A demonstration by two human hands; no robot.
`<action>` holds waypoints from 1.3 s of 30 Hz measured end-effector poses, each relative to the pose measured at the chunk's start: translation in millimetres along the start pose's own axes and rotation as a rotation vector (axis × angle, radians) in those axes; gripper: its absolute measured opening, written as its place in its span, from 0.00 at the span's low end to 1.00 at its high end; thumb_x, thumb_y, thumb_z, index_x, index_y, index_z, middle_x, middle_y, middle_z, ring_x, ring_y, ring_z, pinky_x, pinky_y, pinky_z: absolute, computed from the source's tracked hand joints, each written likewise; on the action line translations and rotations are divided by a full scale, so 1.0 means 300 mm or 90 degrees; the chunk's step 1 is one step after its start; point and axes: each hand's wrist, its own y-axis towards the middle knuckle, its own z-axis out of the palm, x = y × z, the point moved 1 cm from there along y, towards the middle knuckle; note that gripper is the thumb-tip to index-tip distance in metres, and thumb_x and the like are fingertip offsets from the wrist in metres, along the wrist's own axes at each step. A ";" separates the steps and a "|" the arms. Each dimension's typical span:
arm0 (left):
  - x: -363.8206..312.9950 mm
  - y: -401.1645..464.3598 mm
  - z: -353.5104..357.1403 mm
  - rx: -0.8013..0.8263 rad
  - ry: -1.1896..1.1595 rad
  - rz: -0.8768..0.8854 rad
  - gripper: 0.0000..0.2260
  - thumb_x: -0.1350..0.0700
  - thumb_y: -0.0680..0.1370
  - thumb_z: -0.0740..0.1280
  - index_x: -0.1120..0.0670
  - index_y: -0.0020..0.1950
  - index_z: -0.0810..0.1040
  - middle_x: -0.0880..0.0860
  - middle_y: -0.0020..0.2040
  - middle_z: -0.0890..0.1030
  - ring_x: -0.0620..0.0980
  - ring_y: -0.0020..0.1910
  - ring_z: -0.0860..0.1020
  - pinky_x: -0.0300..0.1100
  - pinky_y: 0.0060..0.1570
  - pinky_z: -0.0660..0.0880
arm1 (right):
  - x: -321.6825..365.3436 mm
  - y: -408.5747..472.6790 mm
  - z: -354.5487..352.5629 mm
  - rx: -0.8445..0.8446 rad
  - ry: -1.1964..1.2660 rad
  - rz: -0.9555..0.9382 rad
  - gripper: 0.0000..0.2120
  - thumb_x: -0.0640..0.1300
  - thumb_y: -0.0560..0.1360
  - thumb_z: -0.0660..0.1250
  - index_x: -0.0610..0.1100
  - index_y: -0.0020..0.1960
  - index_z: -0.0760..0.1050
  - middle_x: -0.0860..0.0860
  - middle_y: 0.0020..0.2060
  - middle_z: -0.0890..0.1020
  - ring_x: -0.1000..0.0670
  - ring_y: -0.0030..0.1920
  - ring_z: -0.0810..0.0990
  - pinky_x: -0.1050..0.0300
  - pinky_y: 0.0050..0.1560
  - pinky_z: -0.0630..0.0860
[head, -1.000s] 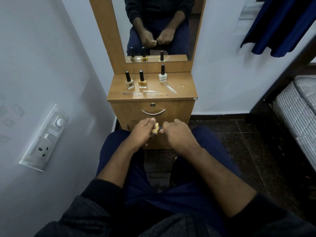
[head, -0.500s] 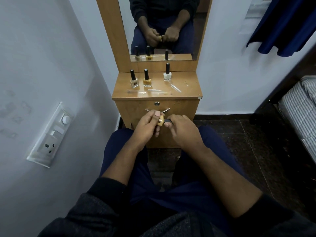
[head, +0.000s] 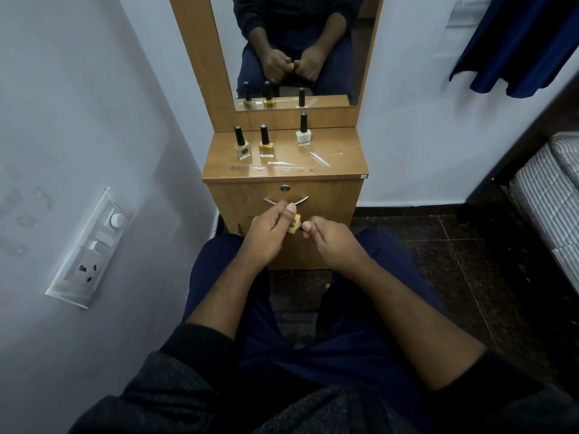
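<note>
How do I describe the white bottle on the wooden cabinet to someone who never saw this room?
Find the wooden cabinet under the tall mirror; three small black-capped bottles stand near its back edge. The white bottle stands alone on the right, while the beige bottle and the golden bottle stand close together on the left.

Over the lap, the left hand (head: 269, 236) grips a small nail polish bottle (head: 295, 223) tilted on its side. The right hand (head: 332, 242) curls at its dark cap end, touching it. Beyond, on the wooden counter (head: 344, 151) below a mirror (head: 297, 42), a beige bottle (head: 242, 149) and a gold bottle (head: 266, 148) stand side by side, with a white bottle (head: 303, 135) apart.
</note>
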 end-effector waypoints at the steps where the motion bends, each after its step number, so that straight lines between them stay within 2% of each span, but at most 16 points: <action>1: -0.001 0.001 0.004 0.007 -0.046 -0.058 0.20 0.41 0.86 0.58 0.54 0.43 0.74 0.47 0.31 0.73 0.46 0.30 0.71 0.44 0.32 0.68 | 0.008 0.003 -0.005 -0.009 -0.093 -0.029 0.15 0.54 0.86 0.54 0.49 0.46 0.71 0.50 0.40 0.78 0.47 0.41 0.75 0.52 0.41 0.67; 3: -0.001 0.002 0.008 0.044 -0.169 -0.213 0.19 0.43 0.87 0.57 0.54 0.42 0.73 0.48 0.26 0.68 0.47 0.24 0.65 0.41 0.26 0.64 | 0.028 0.011 -0.015 -0.066 -0.309 -0.133 0.13 0.53 0.86 0.54 0.50 0.45 0.68 0.53 0.40 0.75 0.50 0.41 0.70 0.52 0.42 0.62; 5: 0.003 -0.002 -0.002 0.105 -0.273 -0.336 0.19 0.45 0.87 0.56 0.54 0.41 0.73 0.50 0.23 0.63 0.49 0.20 0.62 0.41 0.26 0.64 | 0.050 0.002 -0.013 -0.147 -0.465 -0.239 0.14 0.52 0.85 0.52 0.49 0.46 0.71 0.53 0.40 0.75 0.50 0.42 0.70 0.52 0.43 0.63; 8: 0.013 -0.003 -0.018 0.133 -0.336 -0.375 0.20 0.47 0.87 0.56 0.55 0.41 0.75 0.50 0.21 0.63 0.49 0.19 0.62 0.41 0.28 0.68 | 0.059 -0.012 0.000 -0.204 -0.507 -0.281 0.10 0.51 0.83 0.59 0.49 0.52 0.78 0.53 0.42 0.79 0.49 0.45 0.76 0.51 0.45 0.67; 11: 0.000 -0.007 -0.015 0.092 -0.322 -0.314 0.18 0.46 0.87 0.57 0.57 0.47 0.76 0.52 0.25 0.67 0.50 0.24 0.66 0.42 0.28 0.70 | 0.058 -0.008 -0.007 -0.213 -0.460 -0.258 0.10 0.51 0.81 0.64 0.48 0.58 0.80 0.52 0.46 0.83 0.47 0.47 0.79 0.52 0.45 0.65; 13: -0.009 -0.009 -0.008 0.067 -0.269 -0.215 0.18 0.46 0.88 0.56 0.58 0.51 0.76 0.54 0.30 0.71 0.51 0.28 0.71 0.41 0.32 0.73 | 0.052 -0.007 -0.015 -0.203 -0.376 -0.208 0.10 0.49 0.80 0.68 0.48 0.59 0.80 0.52 0.48 0.83 0.48 0.48 0.79 0.52 0.47 0.65; 15: -0.012 -0.012 -0.006 0.049 -0.204 -0.104 0.20 0.47 0.88 0.55 0.62 0.53 0.75 0.56 0.34 0.74 0.51 0.32 0.74 0.38 0.36 0.74 | 0.042 -0.011 -0.016 -0.171 -0.238 -0.158 0.09 0.49 0.81 0.69 0.48 0.60 0.80 0.53 0.49 0.83 0.50 0.49 0.79 0.52 0.48 0.71; 17: -0.018 -0.014 -0.008 0.043 -0.148 -0.005 0.18 0.49 0.88 0.55 0.61 0.56 0.76 0.57 0.39 0.76 0.50 0.37 0.75 0.37 0.40 0.73 | 0.037 -0.015 -0.013 -0.142 -0.071 -0.083 0.09 0.52 0.83 0.66 0.48 0.57 0.80 0.54 0.46 0.83 0.56 0.46 0.80 0.54 0.47 0.75; 19: -0.020 -0.014 -0.006 0.047 -0.076 0.083 0.14 0.50 0.88 0.57 0.57 0.57 0.78 0.56 0.44 0.78 0.51 0.41 0.77 0.40 0.44 0.74 | 0.026 -0.013 -0.011 -0.079 0.048 0.018 0.17 0.58 0.85 0.58 0.50 0.50 0.80 0.55 0.39 0.83 0.62 0.38 0.79 0.57 0.41 0.73; 22: -0.019 -0.010 0.003 0.055 0.007 0.150 0.12 0.52 0.87 0.58 0.56 0.59 0.79 0.52 0.49 0.80 0.51 0.49 0.78 0.43 0.49 0.75 | -0.004 -0.010 -0.004 0.022 0.187 0.121 0.24 0.60 0.86 0.53 0.49 0.48 0.81 0.55 0.32 0.79 0.60 0.32 0.75 0.58 0.42 0.71; 25: -0.025 -0.011 0.007 0.045 0.025 0.156 0.13 0.53 0.87 0.57 0.57 0.58 0.78 0.52 0.47 0.79 0.49 0.46 0.77 0.43 0.47 0.74 | -0.010 -0.009 -0.005 0.059 0.259 0.144 0.23 0.57 0.87 0.52 0.45 0.51 0.81 0.53 0.35 0.76 0.56 0.37 0.73 0.58 0.43 0.69; 27: -0.023 -0.011 0.002 0.040 0.022 0.118 0.13 0.51 0.88 0.56 0.55 0.57 0.78 0.51 0.45 0.79 0.45 0.42 0.75 0.38 0.43 0.72 | -0.003 -0.012 -0.003 0.033 0.222 0.114 0.20 0.55 0.87 0.53 0.46 0.52 0.80 0.52 0.41 0.79 0.55 0.41 0.75 0.57 0.46 0.70; 29: -0.015 -0.009 -0.002 0.038 0.021 0.073 0.14 0.48 0.87 0.56 0.53 0.55 0.78 0.49 0.43 0.78 0.42 0.40 0.74 0.38 0.41 0.72 | 0.004 -0.012 -0.002 -0.005 0.122 0.065 0.17 0.54 0.87 0.53 0.49 0.50 0.77 0.51 0.44 0.81 0.53 0.44 0.77 0.55 0.46 0.71; 32: -0.022 -0.006 0.005 0.033 -0.065 -0.025 0.17 0.43 0.87 0.56 0.53 0.51 0.77 0.48 0.38 0.74 0.45 0.36 0.71 0.45 0.37 0.69 | 0.014 -0.001 -0.007 -0.067 -0.100 -0.024 0.15 0.53 0.86 0.55 0.47 0.48 0.74 0.51 0.40 0.77 0.50 0.40 0.75 0.51 0.40 0.68; 35: -0.032 -0.005 0.003 0.032 -0.192 -0.158 0.17 0.41 0.87 0.56 0.51 0.48 0.76 0.45 0.31 0.70 0.43 0.29 0.68 0.41 0.32 0.66 | 0.046 0.005 -0.014 -0.164 -0.309 -0.149 0.13 0.52 0.85 0.58 0.45 0.49 0.75 0.53 0.40 0.74 0.51 0.40 0.70 0.52 0.40 0.63; 39: -0.023 -0.008 -0.009 0.052 -0.280 -0.184 0.16 0.42 0.86 0.57 0.53 0.54 0.75 0.45 0.29 0.67 0.44 0.27 0.65 0.41 0.33 0.66 | 0.066 -0.013 -0.021 -0.244 -0.363 -0.219 0.11 0.45 0.81 0.61 0.46 0.55 0.81 0.51 0.45 0.80 0.49 0.44 0.76 0.54 0.42 0.65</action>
